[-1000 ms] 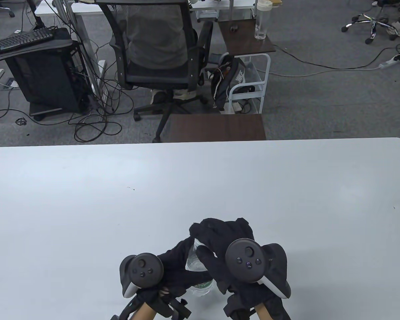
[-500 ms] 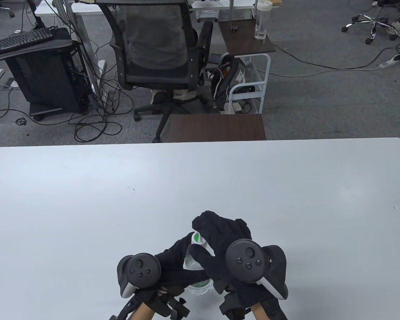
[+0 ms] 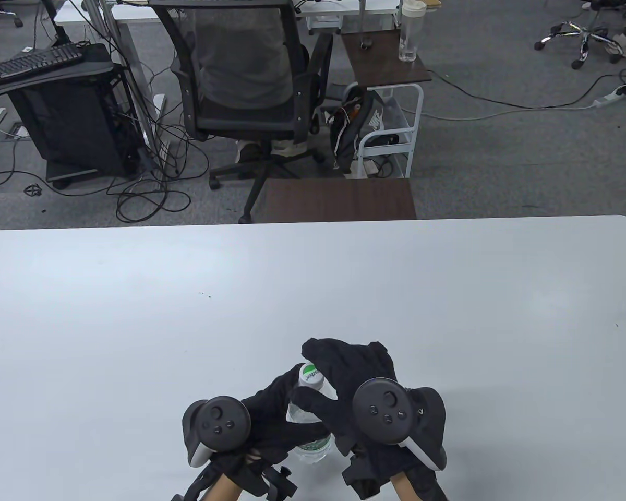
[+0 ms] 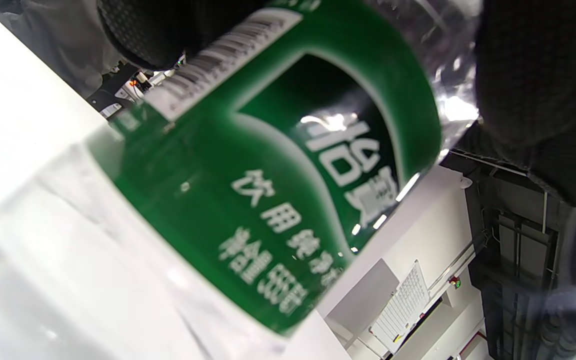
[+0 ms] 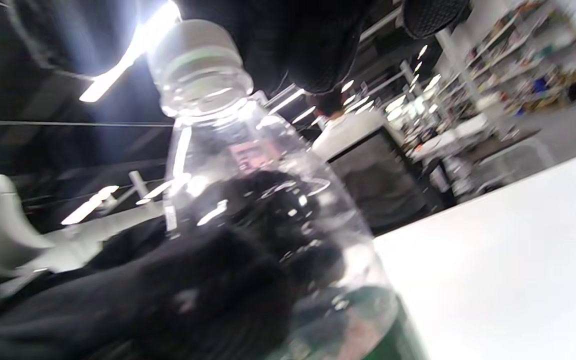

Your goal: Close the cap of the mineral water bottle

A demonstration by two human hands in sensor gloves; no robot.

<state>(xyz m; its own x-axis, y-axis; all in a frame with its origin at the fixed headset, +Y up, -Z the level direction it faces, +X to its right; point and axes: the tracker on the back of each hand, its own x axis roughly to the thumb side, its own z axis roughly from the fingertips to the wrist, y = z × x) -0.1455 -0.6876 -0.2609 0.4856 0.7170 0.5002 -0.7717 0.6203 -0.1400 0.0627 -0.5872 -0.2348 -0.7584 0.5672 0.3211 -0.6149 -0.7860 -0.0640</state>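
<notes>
Left hand (image 3: 271, 417) wraps bottle (image 3: 309, 417), near table (image 3: 135, 313) front edge.
Right hand (image 3: 352, 381) over the white cap (image 3: 310, 373), fingers (image 3: 326, 355) loosely curled beside it; contact with cap can't be confirmed. Bottle stands upright.

bottle (image 3: 308, 417): body hidden by hands | label (image 4: 288, 200): text blurred, top cropped

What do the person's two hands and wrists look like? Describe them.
The left hand and right hand wear black fabric gloves. Each carries a dark grey round tracker with small buttons and a light grey underside. Bare forearm skin shows below black wrist mounts.
</notes>
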